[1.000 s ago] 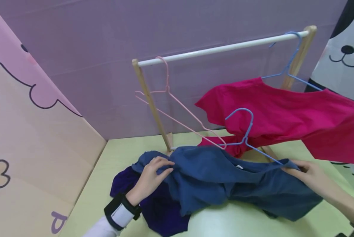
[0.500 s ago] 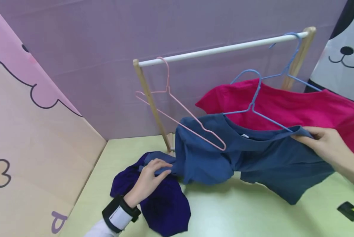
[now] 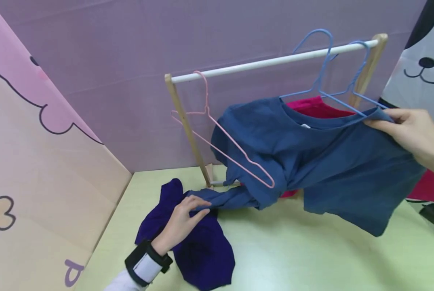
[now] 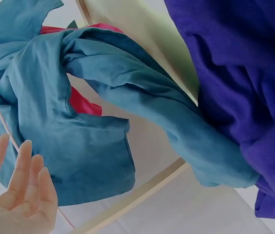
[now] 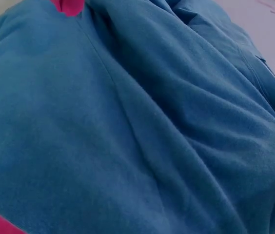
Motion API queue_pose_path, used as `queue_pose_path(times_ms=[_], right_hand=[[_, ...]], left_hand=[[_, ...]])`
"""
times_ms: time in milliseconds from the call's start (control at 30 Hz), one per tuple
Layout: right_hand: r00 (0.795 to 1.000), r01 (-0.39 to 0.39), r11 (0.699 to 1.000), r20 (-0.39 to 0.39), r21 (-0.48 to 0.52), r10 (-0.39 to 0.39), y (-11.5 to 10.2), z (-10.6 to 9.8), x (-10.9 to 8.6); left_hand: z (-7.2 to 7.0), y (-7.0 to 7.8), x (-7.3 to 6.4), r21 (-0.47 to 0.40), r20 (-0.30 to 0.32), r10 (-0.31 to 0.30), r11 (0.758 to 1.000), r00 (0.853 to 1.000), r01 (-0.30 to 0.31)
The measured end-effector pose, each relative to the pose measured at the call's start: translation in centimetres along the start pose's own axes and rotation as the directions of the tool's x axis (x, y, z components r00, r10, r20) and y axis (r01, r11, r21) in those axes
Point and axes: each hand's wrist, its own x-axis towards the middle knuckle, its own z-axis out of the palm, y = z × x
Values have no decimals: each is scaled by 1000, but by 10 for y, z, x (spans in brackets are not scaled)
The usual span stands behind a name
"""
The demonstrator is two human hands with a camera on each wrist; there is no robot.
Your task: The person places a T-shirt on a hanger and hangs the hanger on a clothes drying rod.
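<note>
My right hand [image 3: 417, 131] pinches the neckline of a blue T-shirt [image 3: 260, 133], together with the blue hanger [image 3: 320, 87] inside it. The shirt is raised off the table, and the hanger's hook is at the height of the rack's white rail [image 3: 268, 63]. One end of the shirt trails down to a dark purple garment [image 3: 206, 250] on the table. My left hand [image 3: 183, 220] is by that trailing cloth, and the left wrist view shows its fingers [image 4: 19, 170] loosely extended, holding nothing. Blue cloth [image 5: 113, 122] fills most of the right wrist view.
A pink hanger [image 3: 235, 143] hangs at the rack's left end, in front of the blue shirt. Behind it, a crimson shirt [image 3: 433, 186] hangs on another blue hanger [image 3: 359, 74]. The wooden left post [image 3: 188, 129] stands beside the pink hanger.
My right hand has lifted the blue T-shirt and its hanger from the table up to the rail, covering much of the crimson shirt. The left hand has stayed nearly still.
</note>
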Motion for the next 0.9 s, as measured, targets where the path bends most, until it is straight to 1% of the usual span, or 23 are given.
queue_pose_path(times_ms=[167, 333, 500, 733, 900], right_hand=[[1000, 5, 1000, -25, -19, -6, 3, 1, 16], [1000, -1, 1000, -11, 18, 1, 8, 6, 23], [1000, -3, 999, -3, 43, 3, 11, 10, 23], [1000, 1, 999, 0, 38, -1, 16, 12, 19], [1000, -1, 998, 15, 61, 0, 19, 15, 17]], left_hand=[[0, -1, -1, -9, 9, -23, 1000, 1000, 23], [-1, -3, -2, -5, 14, -23, 1000, 1000, 23], [-1, -5, -3, -10, 21, -26, 1000, 999, 26], [0, -8, -4, -5, 29, -24, 1000, 999, 24], [0, -10, -6, 9, 58, -32, 999, 998, 32]])
